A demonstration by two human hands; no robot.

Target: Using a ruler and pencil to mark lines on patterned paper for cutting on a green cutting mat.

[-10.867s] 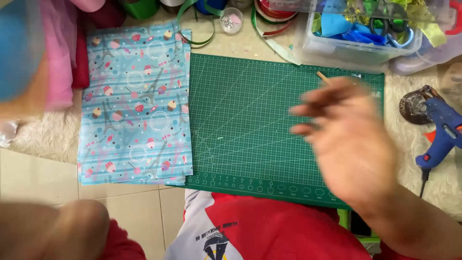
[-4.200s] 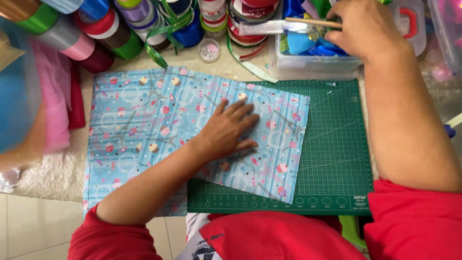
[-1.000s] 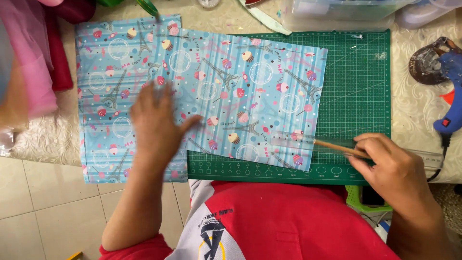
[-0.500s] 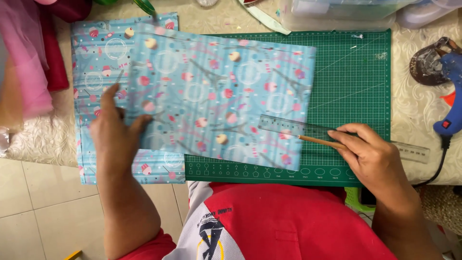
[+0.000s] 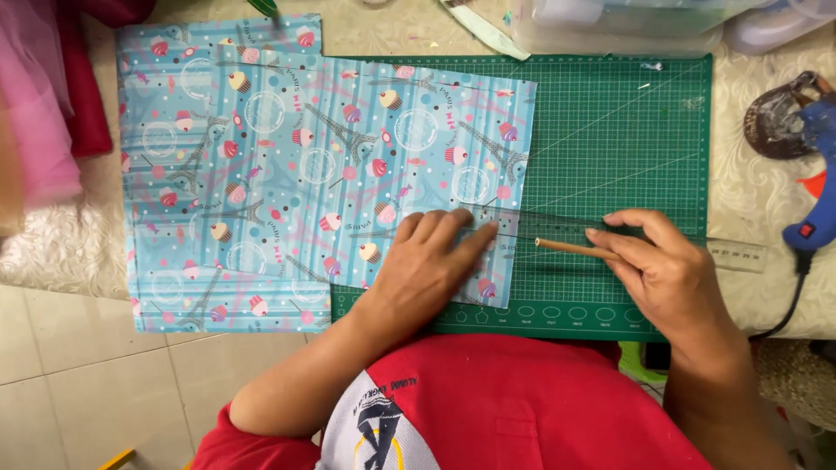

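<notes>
Two blue sheets of patterned paper (image 5: 287,165) lie flat, the top one partly on the green grid mat (image 5: 627,130). The left hand (image 5: 431,261) has moved onto a clear ruler (image 5: 610,239), pressing flat, fingers together, ready for marking. The right hand (image 5: 666,270) pinches a thin wooden pencil (image 5: 570,249).

The clear ruler (image 5: 601,233) partly hides under both hands' fingers.
</notes>
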